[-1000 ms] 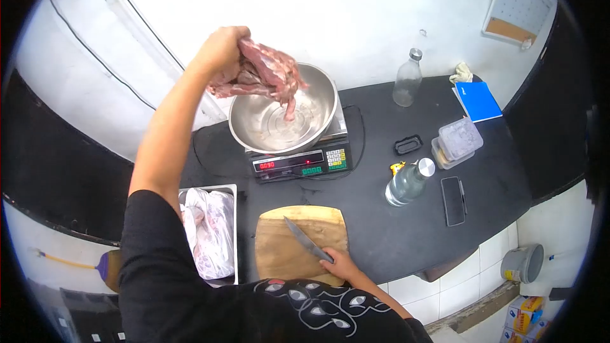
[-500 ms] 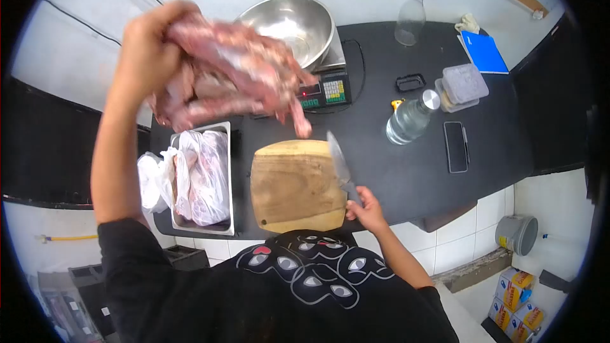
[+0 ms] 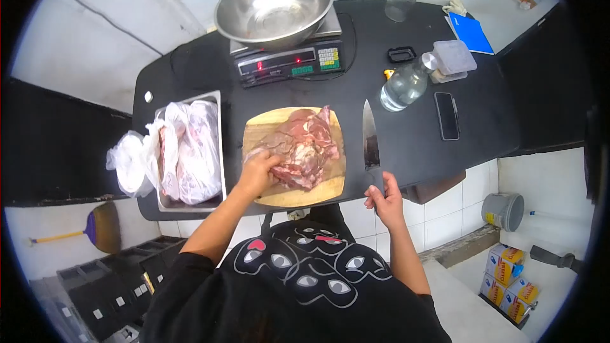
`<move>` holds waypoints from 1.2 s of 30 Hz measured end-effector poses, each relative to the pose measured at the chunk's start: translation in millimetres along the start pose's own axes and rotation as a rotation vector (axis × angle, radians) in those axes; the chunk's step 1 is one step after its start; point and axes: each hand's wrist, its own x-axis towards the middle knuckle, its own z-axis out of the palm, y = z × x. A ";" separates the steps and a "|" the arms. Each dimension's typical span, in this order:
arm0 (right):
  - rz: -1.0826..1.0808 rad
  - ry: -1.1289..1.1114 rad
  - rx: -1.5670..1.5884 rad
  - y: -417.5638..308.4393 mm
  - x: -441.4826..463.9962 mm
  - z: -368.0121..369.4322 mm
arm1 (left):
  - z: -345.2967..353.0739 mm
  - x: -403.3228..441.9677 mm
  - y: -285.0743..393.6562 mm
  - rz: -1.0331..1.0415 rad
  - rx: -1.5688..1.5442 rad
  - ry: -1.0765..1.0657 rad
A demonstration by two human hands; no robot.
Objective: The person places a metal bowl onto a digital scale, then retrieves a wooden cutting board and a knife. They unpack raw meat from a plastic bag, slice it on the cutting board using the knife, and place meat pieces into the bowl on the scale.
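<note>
A large piece of raw meat (image 3: pixel 302 146) lies on the wooden cutting board (image 3: pixel 279 199). My left hand (image 3: pixel 257 174) grips the meat's lower left edge, with part of the fingers hidden against it. To the right of the board, my right hand (image 3: pixel 386 200) is closed around the handle of a knife (image 3: pixel 370 140), whose blade points away from me over the black table. Behind the board, a steel bowl (image 3: pixel 274 9) rests on a digital scale (image 3: pixel 286 63) with lit red digits.
On the left is a metal tray (image 3: pixel 221 146) with plastic-wrapped meat (image 3: pixel 197 152). The black table (image 3: pixel 406 133) also bears a water bottle (image 3: pixel 403 87), another glass bottle (image 3: pixel 401 0), plastic containers (image 3: pixel 454 58), a phone (image 3: pixel 447 116) and a blue notebook (image 3: pixel 471 32).
My left hand has brought the meat from above the bowl down onto the board. My right hand has moved the knife off the board to its right side. The view has shifted.
</note>
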 end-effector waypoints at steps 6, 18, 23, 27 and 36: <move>0.059 0.007 -0.118 15.1 -28.3 38.5 | 9.1 -42.0 0.8 -0.048 0.211 -0.066; 0.090 -0.102 -0.168 34.2 -67.0 89.6 | 34.7 -14.2 -30.8 -0.435 -0.839 0.366; 0.173 -0.138 -0.158 26.0 -71.1 106.2 | 32.4 -8.6 -39.3 -0.559 -1.052 0.256; 0.223 -0.092 -0.121 27.1 -68.6 104.0 | 8.5 8.2 -27.1 -0.346 -0.426 -0.028; 0.131 0.019 -0.201 14.6 -64.7 95.1 | 24.5 28.6 34.5 -0.071 0.440 -0.179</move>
